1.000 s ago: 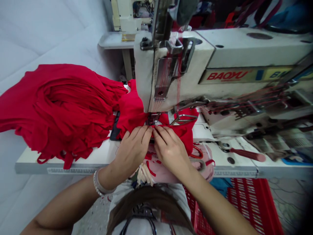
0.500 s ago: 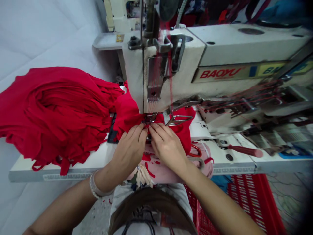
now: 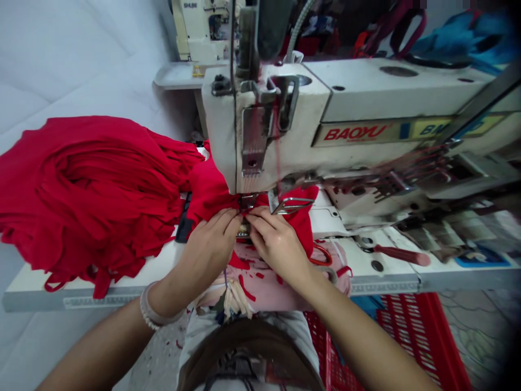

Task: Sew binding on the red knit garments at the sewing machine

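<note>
A white BAOYU sewing machine (image 3: 358, 103) stands on the sewing table (image 3: 122, 271). A piece of red fabric (image 3: 211, 190) lies under its presser foot (image 3: 249, 202). My left hand (image 3: 209, 247) and my right hand (image 3: 277, 241) sit side by side just in front of the foot. Their fingertips are pressed together on the red fabric's edge, pinching it. A bracelet circles my left wrist.
A big heap of red fabric (image 3: 89, 184) covers the table's left side. A red-handled tool (image 3: 401, 255) lies on the table at the right. A red plastic crate (image 3: 399, 336) stands below. Another sewing machine (image 3: 199, 27) is behind.
Both hands have crept a little forward toward the presser foot with the fabric. The view has shifted slightly, so the machine sits further left.
</note>
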Motion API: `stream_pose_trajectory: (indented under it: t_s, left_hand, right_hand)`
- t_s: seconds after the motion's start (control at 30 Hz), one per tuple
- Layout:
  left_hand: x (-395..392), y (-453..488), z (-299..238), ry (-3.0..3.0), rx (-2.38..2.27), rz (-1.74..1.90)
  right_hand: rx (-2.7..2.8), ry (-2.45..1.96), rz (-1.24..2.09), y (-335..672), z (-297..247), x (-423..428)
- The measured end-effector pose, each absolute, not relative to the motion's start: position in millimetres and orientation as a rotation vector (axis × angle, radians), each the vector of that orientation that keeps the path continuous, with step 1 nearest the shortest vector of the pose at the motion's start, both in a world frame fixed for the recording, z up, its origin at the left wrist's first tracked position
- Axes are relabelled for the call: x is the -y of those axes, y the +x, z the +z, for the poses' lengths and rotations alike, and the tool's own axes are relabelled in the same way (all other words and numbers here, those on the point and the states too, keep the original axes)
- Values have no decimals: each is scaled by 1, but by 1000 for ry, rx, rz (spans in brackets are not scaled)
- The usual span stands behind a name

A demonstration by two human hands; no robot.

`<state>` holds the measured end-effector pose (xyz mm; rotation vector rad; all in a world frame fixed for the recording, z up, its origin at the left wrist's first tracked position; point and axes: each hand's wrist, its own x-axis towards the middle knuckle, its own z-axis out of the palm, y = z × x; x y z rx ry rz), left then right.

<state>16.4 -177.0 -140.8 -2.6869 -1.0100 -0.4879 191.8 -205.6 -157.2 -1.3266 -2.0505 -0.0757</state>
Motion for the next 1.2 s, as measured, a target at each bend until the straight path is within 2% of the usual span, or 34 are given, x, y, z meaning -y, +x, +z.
stream_pose_trajectory:
  t_s: [0.37, 0.63, 0.77, 0.87, 0.97, 1.03, 1.1, 1.17, 1.2]
  left_hand:
    - [174, 10, -144, -2690, 931, -542]
    - [179, 20, -144, -2690, 1016, -643]
    - [174, -4, -159, -2481, 1475, -1195]
    - [176, -33, -171, -2476, 2155, -1557]
    - [185, -58, -173, -2658, 2893, -1607]
    - [193, -70, -170, -2669, 3109, -1635]
    - [199, -80, -165, -2620, 3263, -1686]
    - [202, -87, -162, -2440, 3500, -1752]
    - [201, -89, -161, -2248, 3571, -1917]
  right_hand:
    - [2095, -1354, -93, 197, -159, 207]
    - [2299, -1255, -582, 184, -154, 216]
    - [2142, -1147, -443, 209, -156, 247]
    - [1711, -1473, -225, 239, -169, 272]
    - [1557, -1652, 375, 260, -182, 286]
    - [1433, -1552, 725, 266, -178, 290]
    - [1173, -1415, 706, 266, -163, 289]
    - [995, -1326, 392, 255, -143, 281]
    - [1026, -1317, 176, 246, -135, 274]
